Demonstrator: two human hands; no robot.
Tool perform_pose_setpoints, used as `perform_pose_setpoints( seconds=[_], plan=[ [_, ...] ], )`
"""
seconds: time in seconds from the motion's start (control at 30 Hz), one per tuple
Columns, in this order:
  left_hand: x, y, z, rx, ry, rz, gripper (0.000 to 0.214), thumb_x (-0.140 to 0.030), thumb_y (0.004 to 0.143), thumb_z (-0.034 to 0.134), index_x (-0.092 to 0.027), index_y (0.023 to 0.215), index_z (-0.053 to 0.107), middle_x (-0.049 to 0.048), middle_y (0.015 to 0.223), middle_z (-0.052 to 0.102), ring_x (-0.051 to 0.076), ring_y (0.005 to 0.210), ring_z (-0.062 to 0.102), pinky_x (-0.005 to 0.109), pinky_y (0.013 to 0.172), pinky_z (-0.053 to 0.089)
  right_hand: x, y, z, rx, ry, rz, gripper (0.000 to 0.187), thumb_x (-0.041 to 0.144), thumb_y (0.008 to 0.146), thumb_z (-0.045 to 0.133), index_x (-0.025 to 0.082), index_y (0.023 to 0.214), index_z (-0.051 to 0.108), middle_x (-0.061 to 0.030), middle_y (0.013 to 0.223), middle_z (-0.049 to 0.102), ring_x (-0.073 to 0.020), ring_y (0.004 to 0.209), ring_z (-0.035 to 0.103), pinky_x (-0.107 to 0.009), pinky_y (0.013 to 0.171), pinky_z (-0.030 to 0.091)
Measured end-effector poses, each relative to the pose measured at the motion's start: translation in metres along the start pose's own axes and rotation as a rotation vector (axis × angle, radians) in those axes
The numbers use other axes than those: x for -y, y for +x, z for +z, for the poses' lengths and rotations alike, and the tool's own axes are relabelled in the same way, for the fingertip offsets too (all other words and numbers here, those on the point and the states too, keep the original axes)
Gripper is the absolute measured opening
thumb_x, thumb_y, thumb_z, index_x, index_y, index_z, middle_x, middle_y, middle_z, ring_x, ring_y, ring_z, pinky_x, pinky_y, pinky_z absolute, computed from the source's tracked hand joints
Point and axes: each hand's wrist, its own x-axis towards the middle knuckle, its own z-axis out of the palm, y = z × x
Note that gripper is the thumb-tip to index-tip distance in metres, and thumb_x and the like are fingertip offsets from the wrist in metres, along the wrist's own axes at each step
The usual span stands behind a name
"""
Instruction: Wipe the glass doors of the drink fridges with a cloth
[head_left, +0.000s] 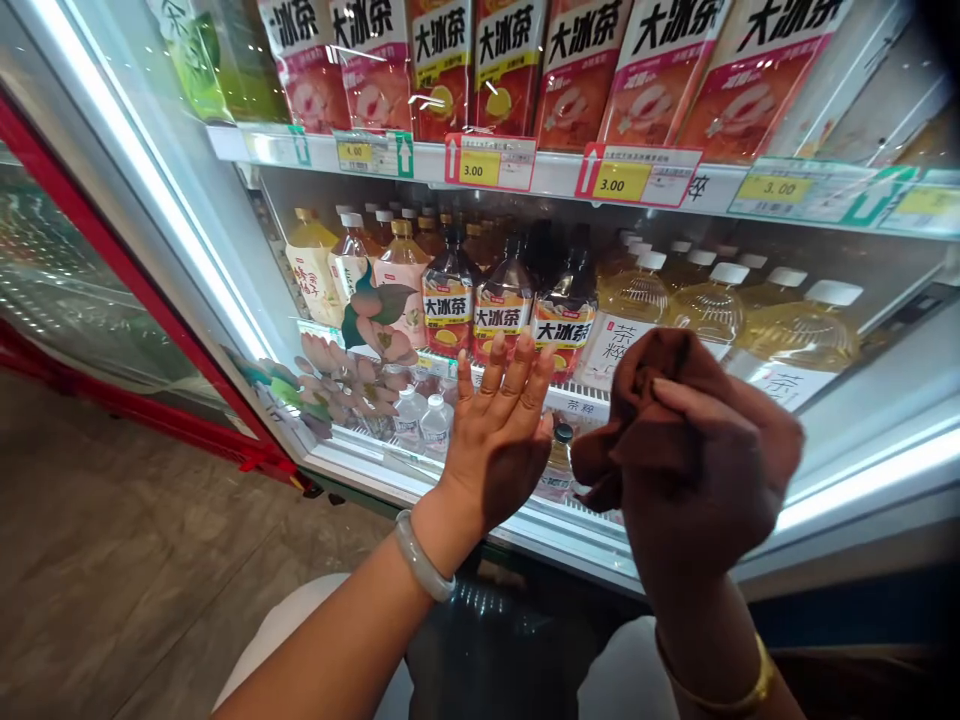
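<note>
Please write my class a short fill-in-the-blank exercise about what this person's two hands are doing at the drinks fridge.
1. The right hand grips a crumpled ____ cloth.
2. The left hand is held flat against the fridge's ____ door.
3. The left wrist wears a pale bangle; the bracelet on the right wrist is ____ in colour.

Missing words: brown; glass; gold.

Fridge shelves full of drinks

The top shelf (pixel 555 172) runs across the upper part of the frame. Red and pink bottles (pixel 510 60) stand on it in a row, with a green bottle (pixel 202 50) at the upper left. Price tags (pixel 487 163) hang on its front edge. On the middle shelf (pixel 581 395), dark tea bottles (pixel 502 300) stand in the centre, orange and pink bottles (pixel 401 272) to their left, and pale yellow bottles (pixel 712 305) with white caps to the right. Small water bottles (pixel 435 420) stand just below.
</note>
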Motion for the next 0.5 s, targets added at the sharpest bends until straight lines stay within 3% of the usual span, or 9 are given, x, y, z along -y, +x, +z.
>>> perform_pose_setpoints(
  seconds=[0.2,0.4,0.5],
  plan=[
    [0.012,-0.003,-0.007,0.005,-0.01,-0.016,0.075,-0.025,0.104,0.043,-0.018,0.169,0.006,0.0134,0.175,0.01,0.027,0.164,0.005,0.055,0.133,0.003,0.025,-0.016,0.021,0.189,0.021,-0.041,0.027,0.028,0.091,0.071,0.027,0.118,0.073,-0.0065,0.125,0.072,-0.0237,0.114,0.066,-0.041,0.104,0.054],
    [0.017,-0.004,-0.012,0.01,0.014,-0.068,0.08,-0.022,0.102,0.047,-0.019,0.169,0.003,0.0121,0.176,0.01,0.026,0.164,0.002,0.054,0.133,0.001,0.024,-0.004,0.023,-0.035,0.009,0.019,0.034,0.019,0.09,0.069,0.023,0.124,0.073,-0.01,0.137,0.067,-0.0306,0.126,0.066,-0.05,0.108,0.051],
    [0.02,-0.005,-0.011,0.006,0.01,-0.064,0.076,-0.025,0.104,0.045,-0.019,0.169,0.005,0.0126,0.176,0.011,0.026,0.164,0.004,0.054,0.134,0.002,0.034,-0.007,0.033,0.024,0.019,-0.049,0.031,0.018,0.094,0.064,0.023,0.123,0.073,-0.0077,0.13,0.073,-0.0264,0.12,0.068,-0.046,0.108,0.052]
  ],
)
